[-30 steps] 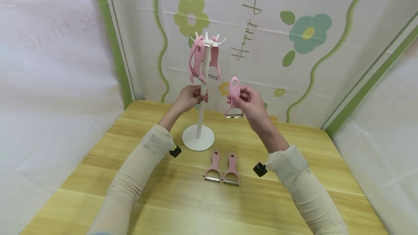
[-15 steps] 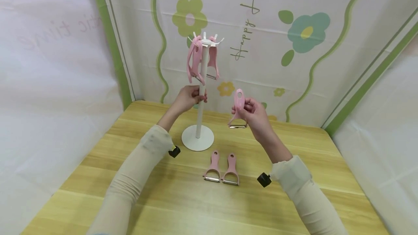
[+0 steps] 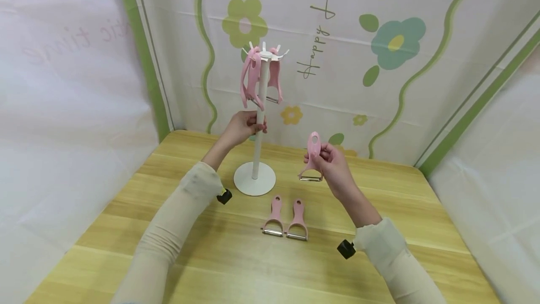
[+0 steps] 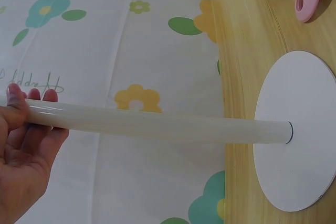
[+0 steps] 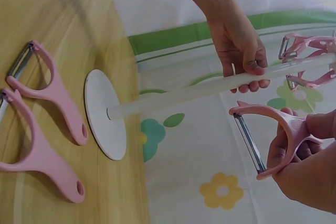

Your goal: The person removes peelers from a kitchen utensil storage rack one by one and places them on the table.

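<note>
A white stand with a round base and a ring of hooks on top stands on the wooden table. My left hand grips its pole about halfway up; the left wrist view shows fingers and thumb around the pole. Several pink peelers hang from the hooks. To the right of the stand, my right hand pinches a pink peeler by its handle, hole end up and blade down, above the table. Two more peelers, a left one and a right one, lie side by side in front of the base.
The wooden table reaches to a printed cloth wall at the back. White cloth also hangs at the left and right sides. A small black wrist camera sits at each cuff.
My right hand has moved down and slightly right with its peeler, away from the hooks. The left hand stays on the pole, and the peelers on the table have not moved.
</note>
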Tool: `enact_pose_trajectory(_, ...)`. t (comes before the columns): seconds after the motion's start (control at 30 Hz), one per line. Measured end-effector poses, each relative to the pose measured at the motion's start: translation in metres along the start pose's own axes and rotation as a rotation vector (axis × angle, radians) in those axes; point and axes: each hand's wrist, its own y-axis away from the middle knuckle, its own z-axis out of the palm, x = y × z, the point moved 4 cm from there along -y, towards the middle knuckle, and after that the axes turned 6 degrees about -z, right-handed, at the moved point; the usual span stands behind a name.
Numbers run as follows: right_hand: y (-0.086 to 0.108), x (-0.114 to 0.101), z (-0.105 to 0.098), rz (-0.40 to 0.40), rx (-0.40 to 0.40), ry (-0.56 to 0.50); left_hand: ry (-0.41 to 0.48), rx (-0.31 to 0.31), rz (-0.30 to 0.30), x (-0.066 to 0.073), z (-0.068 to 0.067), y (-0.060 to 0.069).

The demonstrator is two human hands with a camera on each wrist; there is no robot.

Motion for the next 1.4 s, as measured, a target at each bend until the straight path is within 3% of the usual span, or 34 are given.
enact_pose_trajectory(0.87, 0.039, 0.043, -0.022, 0.104, 0.006, 0.027, -0.038, -0.005, 0.050, 0.001, -0.001, 0.001)
enact_pose_trajectory(1.4, 0.062, 0.073, -0.035, 0.255, 0.038, 0.126, -0.009, -0.012, 0.042, 0.002, -0.001, 0.002)
